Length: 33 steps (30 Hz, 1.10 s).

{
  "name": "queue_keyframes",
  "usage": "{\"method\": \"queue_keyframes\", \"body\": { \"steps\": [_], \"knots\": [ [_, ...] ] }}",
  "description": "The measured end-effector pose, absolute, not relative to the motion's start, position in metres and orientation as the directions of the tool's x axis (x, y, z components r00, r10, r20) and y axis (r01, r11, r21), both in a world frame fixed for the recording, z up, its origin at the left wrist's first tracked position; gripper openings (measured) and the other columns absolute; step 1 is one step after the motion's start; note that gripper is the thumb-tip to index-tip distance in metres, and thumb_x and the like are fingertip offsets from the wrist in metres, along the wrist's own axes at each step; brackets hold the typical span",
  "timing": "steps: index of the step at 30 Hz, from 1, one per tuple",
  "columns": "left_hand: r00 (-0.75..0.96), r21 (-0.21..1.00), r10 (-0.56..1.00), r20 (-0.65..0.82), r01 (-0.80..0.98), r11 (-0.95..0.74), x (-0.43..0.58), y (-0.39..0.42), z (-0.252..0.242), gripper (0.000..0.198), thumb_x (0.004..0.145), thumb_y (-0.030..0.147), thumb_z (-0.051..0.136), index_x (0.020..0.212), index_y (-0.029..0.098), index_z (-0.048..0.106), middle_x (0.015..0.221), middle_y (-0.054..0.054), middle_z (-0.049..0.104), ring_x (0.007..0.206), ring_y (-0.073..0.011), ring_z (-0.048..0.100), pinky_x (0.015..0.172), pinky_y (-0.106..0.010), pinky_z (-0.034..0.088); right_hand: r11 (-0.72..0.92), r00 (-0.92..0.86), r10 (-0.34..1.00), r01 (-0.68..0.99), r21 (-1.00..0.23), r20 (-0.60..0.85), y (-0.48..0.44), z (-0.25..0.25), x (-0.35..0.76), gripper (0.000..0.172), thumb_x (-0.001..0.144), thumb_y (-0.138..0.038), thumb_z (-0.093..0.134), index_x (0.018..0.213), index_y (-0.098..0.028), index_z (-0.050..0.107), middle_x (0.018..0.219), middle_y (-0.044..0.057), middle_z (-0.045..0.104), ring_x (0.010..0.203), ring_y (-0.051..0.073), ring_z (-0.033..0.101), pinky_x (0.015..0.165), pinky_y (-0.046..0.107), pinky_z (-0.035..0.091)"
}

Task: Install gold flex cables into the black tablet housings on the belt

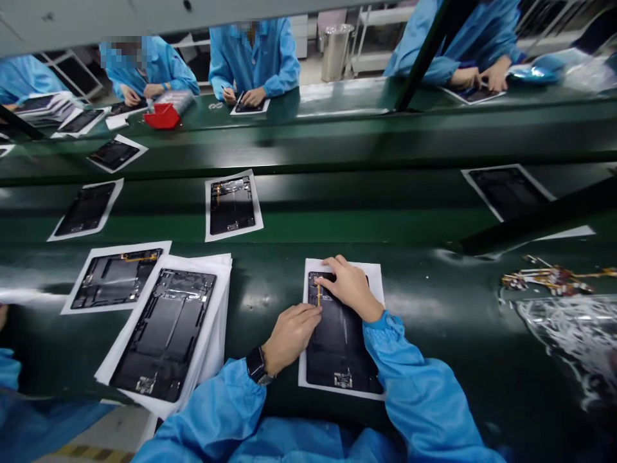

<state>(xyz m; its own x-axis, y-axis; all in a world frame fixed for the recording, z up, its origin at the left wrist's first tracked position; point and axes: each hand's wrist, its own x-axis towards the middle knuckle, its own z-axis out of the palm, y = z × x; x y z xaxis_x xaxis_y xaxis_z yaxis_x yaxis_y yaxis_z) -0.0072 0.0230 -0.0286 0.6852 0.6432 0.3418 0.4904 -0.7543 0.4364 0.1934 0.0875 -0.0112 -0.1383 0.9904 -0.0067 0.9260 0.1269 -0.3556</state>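
In front of me a black tablet back cover lies upright on white paper. A thin orange flex cable runs along its upper left part. My right hand arches over the top of the cover, thumb and index finger closed at the cable's upper end. From the lower left, my left hand reaches over the cover's left edge, its fingers pressed together at the cable's lower end. The fingertips hide part of the cable there. A black watch is on my left wrist.
Left of me lies a stack of covers on paper, with another cover behind it. More covers lie on the green line. Loose flex cables and a plastic bag are at right. A dark post slants in. Co-workers sit opposite.
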Motion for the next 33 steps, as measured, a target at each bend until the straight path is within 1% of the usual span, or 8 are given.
{"method": "queue_keyframes", "body": {
  "steps": [8, 13, 21, 24, 26, 28, 30, 33],
  "knots": [
    [0.713, 0.406, 0.641, 0.284, 0.517, -0.754, -0.007, 0.023, -0.029, 0.025, 0.101, 0.017, 0.042, 0.110, 0.014, 0.066, 0.115, -0.008, 0.070, 0.110, -0.0192, 0.062, 0.090, -0.035, 0.056, 0.121, -0.144, 0.989, 0.927, -0.355, -0.039, 0.086, -0.010, 0.194, 0.037, 0.090, -0.046, 0.062, 0.118, -0.024, 0.057, 0.112, 0.006, 0.061, 0.092, 0.022, 0.064, 0.066, 0.030, 0.040],
    [0.721, 0.392, 0.636, 0.277, 0.519, -0.759, -0.007, 0.023, -0.029, 0.025, 0.100, 0.016, 0.043, 0.111, 0.014, 0.066, 0.117, -0.008, 0.069, 0.112, -0.0196, 0.062, 0.092, -0.035, 0.055, 0.121, -0.144, 0.989, 0.927, -0.354, -0.038, 0.086, -0.010, 0.194, 0.035, 0.092, -0.046, 0.058, 0.119, -0.024, 0.057, 0.113, 0.006, 0.060, 0.092, 0.021, 0.063, 0.066, 0.029, 0.040],
    [0.738, 0.375, 0.628, 0.247, 0.525, -0.764, -0.005, 0.022, -0.024, 0.022, 0.099, 0.015, 0.045, 0.110, 0.013, 0.064, 0.118, -0.009, 0.068, 0.112, -0.0205, 0.061, 0.092, -0.036, 0.055, 0.131, -0.144, 0.989, 0.912, -0.389, -0.006, 0.086, -0.010, 0.193, 0.035, 0.089, -0.044, 0.064, 0.115, -0.023, 0.059, 0.109, 0.005, 0.061, 0.089, 0.021, 0.063, 0.067, 0.029, 0.040],
    [0.748, 0.415, 0.628, 0.214, 0.512, -0.752, -0.007, 0.023, -0.017, 0.019, 0.098, 0.020, 0.051, 0.113, 0.014, 0.061, 0.119, -0.010, 0.067, 0.113, -0.0209, 0.060, 0.094, -0.036, 0.054, 0.125, -0.137, 0.990, 0.869, -0.478, 0.009, 0.087, -0.006, 0.197, 0.030, 0.090, -0.041, 0.062, 0.112, -0.021, 0.061, 0.104, 0.005, 0.061, 0.084, 0.020, 0.062, 0.069, 0.029, 0.043],
    [0.744, 0.454, 0.633, 0.215, 0.498, -0.739, -0.009, 0.024, -0.012, 0.025, 0.096, 0.027, 0.056, 0.118, 0.014, 0.058, 0.123, -0.011, 0.064, 0.118, -0.0220, 0.057, 0.099, -0.039, 0.052, 0.130, -0.145, 0.989, 0.801, -0.584, 0.021, 0.086, 0.000, 0.204, 0.026, 0.093, -0.034, 0.055, 0.113, -0.019, 0.061, 0.101, 0.006, 0.060, 0.082, 0.019, 0.061, 0.072, 0.029, 0.045],
    [0.729, 0.467, 0.644, 0.230, 0.498, -0.730, -0.011, 0.027, -0.008, 0.032, 0.095, 0.030, 0.059, 0.123, 0.015, 0.056, 0.130, -0.013, 0.061, 0.125, -0.0237, 0.053, 0.103, -0.041, 0.049, 0.137, -0.162, 0.987, 0.727, -0.672, 0.026, 0.081, 0.009, 0.213, 0.027, 0.095, -0.024, 0.045, 0.115, -0.017, 0.061, 0.100, 0.007, 0.059, 0.081, 0.018, 0.060, 0.075, 0.030, 0.047],
    [0.728, 0.447, 0.646, 0.228, 0.511, -0.734, -0.013, 0.031, -0.006, 0.032, 0.095, 0.030, 0.059, 0.123, 0.016, 0.056, 0.135, -0.013, 0.057, 0.130, -0.0253, 0.048, 0.105, -0.044, 0.047, 0.134, -0.197, 0.980, 0.671, -0.729, 0.000, 0.072, 0.020, 0.221, 0.033, 0.093, -0.017, 0.037, 0.115, -0.016, 0.062, 0.100, 0.009, 0.060, 0.082, 0.018, 0.060, 0.076, 0.031, 0.048],
    [0.764, 0.399, 0.620, 0.180, 0.519, -0.756, -0.014, 0.034, -0.005, 0.032, 0.094, 0.029, 0.060, 0.122, 0.017, 0.056, 0.140, -0.012, 0.053, 0.132, -0.0268, 0.046, 0.105, -0.045, 0.046, 0.084, -0.240, 0.967, 0.609, -0.789, -0.081, 0.048, 0.035, 0.228, 0.032, 0.093, -0.019, 0.038, 0.111, -0.019, 0.065, 0.096, 0.008, 0.065, 0.086, 0.020, 0.063, 0.081, 0.034, 0.050]
  ]
}}
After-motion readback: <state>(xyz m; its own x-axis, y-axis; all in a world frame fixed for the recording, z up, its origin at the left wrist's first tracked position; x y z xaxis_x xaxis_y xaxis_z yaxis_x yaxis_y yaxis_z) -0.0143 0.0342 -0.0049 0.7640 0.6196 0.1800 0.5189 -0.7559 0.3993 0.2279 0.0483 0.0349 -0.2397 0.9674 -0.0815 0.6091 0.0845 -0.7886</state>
